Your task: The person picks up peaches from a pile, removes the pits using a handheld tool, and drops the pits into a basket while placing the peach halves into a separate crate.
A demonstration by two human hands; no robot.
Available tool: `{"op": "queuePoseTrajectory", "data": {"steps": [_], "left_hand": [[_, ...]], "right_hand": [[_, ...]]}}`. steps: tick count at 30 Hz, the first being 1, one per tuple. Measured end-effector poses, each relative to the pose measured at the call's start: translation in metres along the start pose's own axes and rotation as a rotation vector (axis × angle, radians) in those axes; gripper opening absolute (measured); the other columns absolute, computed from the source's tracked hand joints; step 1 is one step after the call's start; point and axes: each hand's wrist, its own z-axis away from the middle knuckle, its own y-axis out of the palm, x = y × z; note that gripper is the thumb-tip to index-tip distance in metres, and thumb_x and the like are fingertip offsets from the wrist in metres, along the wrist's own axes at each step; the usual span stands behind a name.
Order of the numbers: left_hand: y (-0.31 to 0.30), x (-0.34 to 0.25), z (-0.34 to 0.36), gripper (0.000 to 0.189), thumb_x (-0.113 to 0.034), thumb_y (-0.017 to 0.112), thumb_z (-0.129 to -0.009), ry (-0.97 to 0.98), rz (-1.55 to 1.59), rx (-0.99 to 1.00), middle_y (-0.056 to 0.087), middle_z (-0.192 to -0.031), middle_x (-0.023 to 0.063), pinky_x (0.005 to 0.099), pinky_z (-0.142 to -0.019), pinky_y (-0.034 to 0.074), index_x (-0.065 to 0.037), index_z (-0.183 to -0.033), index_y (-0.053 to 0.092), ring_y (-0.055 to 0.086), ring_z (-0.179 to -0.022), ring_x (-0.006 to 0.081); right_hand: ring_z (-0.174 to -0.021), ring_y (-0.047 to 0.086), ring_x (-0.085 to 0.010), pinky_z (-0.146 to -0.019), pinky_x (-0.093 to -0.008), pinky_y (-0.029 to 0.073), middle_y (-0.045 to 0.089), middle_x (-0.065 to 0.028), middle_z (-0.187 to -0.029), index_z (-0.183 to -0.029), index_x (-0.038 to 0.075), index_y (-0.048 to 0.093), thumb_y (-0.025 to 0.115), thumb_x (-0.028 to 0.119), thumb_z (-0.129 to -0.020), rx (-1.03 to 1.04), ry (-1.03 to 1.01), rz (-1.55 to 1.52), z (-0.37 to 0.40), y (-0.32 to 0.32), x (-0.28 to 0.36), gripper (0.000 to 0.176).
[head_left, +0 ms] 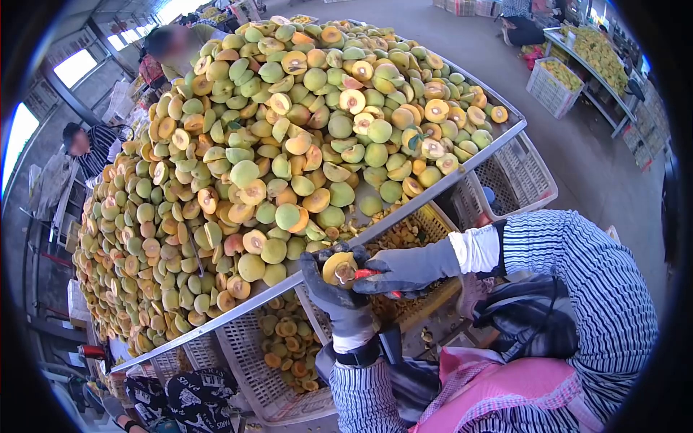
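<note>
A huge heap of peaches [274,144] loads the table [404,213] and most looks undone, with the crate [249,361] beneath only part-filled. At the table's edge the left hand [339,299] grips a halved peach [338,268] — the right hand [404,270] clamps a red-handled tool [367,273] against it.

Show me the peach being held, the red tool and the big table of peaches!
peach [338,268]: head view, on its cut yellow face.
red tool [367,273]: head view, on its red handle.
table [433,189]: head view, on its metal rim.
</note>
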Motion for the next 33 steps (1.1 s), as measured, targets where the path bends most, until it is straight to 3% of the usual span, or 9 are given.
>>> {"op": "queuePoseTrajectory", "data": {"steps": [5, 9, 10, 13, 17, 19, 20, 24, 33], "left_hand": [[0.011, -0.006, 0.002, 0.049, -0.029, 0.066, -0.094, 0.293, -0.042, -0.055, 0.058, -0.107, 0.0151, 0.0409, -0.074, 0.059, 0.0, -0.125, 0.041, 0.063, -0.091, 0.0267], [0.019, -0.033, -0.002, 0.033, -0.021, 0.066, -0.092, 0.366, -0.349, -0.011, 0.061, -0.092, 0.0148, 0.04, -0.07, 0.059, 0.0, -0.106, 0.045, 0.066, -0.076, 0.0267], [0.016, -0.026, -0.005, 0.064, -0.039, 0.067, -0.091, 0.174, -0.073, 0.061, 0.06, -0.096, 0.0126, 0.0321, -0.071, 0.055, 0.009, -0.125, 0.04, 0.063, -0.08, 0.0206], [0.015, -0.015, -0.002, 0.052, -0.032, 0.066, -0.093, 0.228, -0.023, 0.074, 0.061, -0.096, 0.0111, 0.0306, -0.073, 0.056, 0.006, -0.12, 0.043, 0.064, -0.079, 0.0206], [0.015, -0.01, 0.01, 0.043, -0.022, 0.066, -0.093, 0.243, -0.375, -0.033, 0.061, -0.098, 0.0107, 0.0321, -0.075, 0.057, 0.003, -0.118, 0.044, 0.064, -0.082, 0.0213], [0.016, -0.003, 0.017, 0.046, -0.016, 0.068, -0.091, -0.087, 0.05, -0.013, 0.061, -0.101, 0.0113, 0.0368, -0.077, 0.057, 0.001, -0.126, 0.044, 0.064, -0.091, 0.0237], [0.012, 0.028, 0.022, 0.046, -0.041, 0.061, -0.094, -0.164, 0.298, -0.14, 0.057, -0.105, 0.009, 0.0444, -0.076, 0.059, -0.006, -0.122, 0.047, 0.063, -0.086, 0.0276], [0.02, 0.038, 0.021, 0.048, -0.056, 0.054, -0.094, -0.504, 0.818, -0.373, 0.059, -0.1, 0.0102, 0.0498, -0.082, 0.055, -0.011, -0.112, 0.053, 0.062, -0.086, 0.0307], [0.053, 0.023, 0.044, 0.051, -0.059, 0.047, -0.096, -0.389, 0.54, -0.468, 0.061, -0.095, 0.0079, 0.0449, -0.083, 0.056, -0.012, -0.116, 0.054, 0.063, -0.09, 0.0293]], "right_hand": [[-0.038, 0.045, -0.0099, -0.031, -0.0247, 0.034, 0.048, 0.0024, -0.054, -0.088, 0.01, 0.059, 0.05, 0.059, -0.096, 0.652, 0.167, -1.098, -0.002, -0.002, -0.016, 0.049], [-0.034, 0.039, -0.0091, -0.027, -0.023, 0.029, 0.046, 0.0033, -0.053, -0.093, 0.01, 0.06, 0.049, 0.059, -0.096, 0.544, 0.136, -0.923, -0.002, -0.003, -0.026, 0.05], [-0.034, 0.039, -0.0091, -0.027, -0.023, 0.029, 0.046, 0.0033, -0.053, -0.093, 0.01, 0.06, 0.049, 0.059, -0.096, 0.545, 0.138, -0.924, -0.001, -0.004, -0.025, 0.05], [-0.035, 0.039, -0.0091, -0.027, -0.0234, 0.029, 0.046, 0.0032, -0.054, -0.094, 0.009, 0.061, 0.049, 0.059, -0.096, 0.854, 0.225, -1.219, 0.004, -0.003, -0.023, 0.051], [-0.039, 0.043, -0.0098, -0.034, -0.0261, 0.037, 0.047, 0.0017, -0.056, -0.093, 0.006, 0.06, 0.05, 0.058, -0.095, 0.497, 0.21, -0.641, 0.01, -0.016, -0.007, 0.053], [-0.041, 0.045, -0.0105, -0.037, -0.0267, 0.04, 0.048, 0.0009, -0.057, -0.093, 0.005, 0.06, 0.051, 0.058, -0.095, 0.298, 0.186, -0.284, 0.016, -0.024, 0.0, 0.054], [-0.044, 0.049, -0.0116, -0.04, -0.0274, 0.041, 0.051, -0.001, -0.06, -0.092, 0.004, 0.06, 0.051, 0.059, -0.094, 0.278, 0.134, -0.108, 0.016, -0.026, -0.004, 0.055], [-0.059, 0.06, -0.0226, -0.053, -0.0352, 0.049, 0.061, -0.0093, -0.07, -0.087, 0.002, 0.061, 0.051, 0.061, -0.093, 0.205, 0.016, 0.343, 0.026, -0.036, -0.024, 0.06], [-0.074, 0.067, -0.0372, -0.063, -0.0459, 0.052, 0.067, -0.0156, -0.074, -0.088, 0.006, 0.061, 0.056, 0.048, -0.088, -0.069, -0.025, 1.053, 0.076, -0.042, -0.011, 0.043]]}}
